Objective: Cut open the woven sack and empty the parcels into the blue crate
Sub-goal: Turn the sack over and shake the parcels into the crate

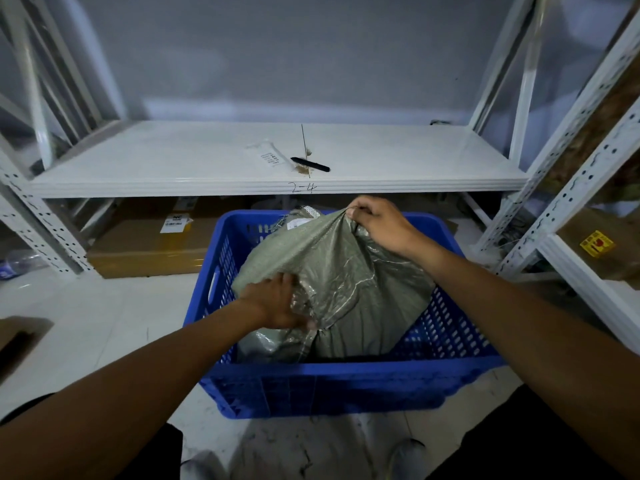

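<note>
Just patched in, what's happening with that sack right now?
A person is holding the grey-green woven sack over the blue crate. The right hand pinches its far top edge; the left hand grips the near side. A plastic-wrapped parcel shows beneath. A black cutter lies on the white shelf behind.

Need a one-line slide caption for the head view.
Both hands grip the woven sack over the blue crate.

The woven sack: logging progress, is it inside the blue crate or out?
Inside. The woven sack sits within the blue crate, gripped by the left hand and right hand.
</note>
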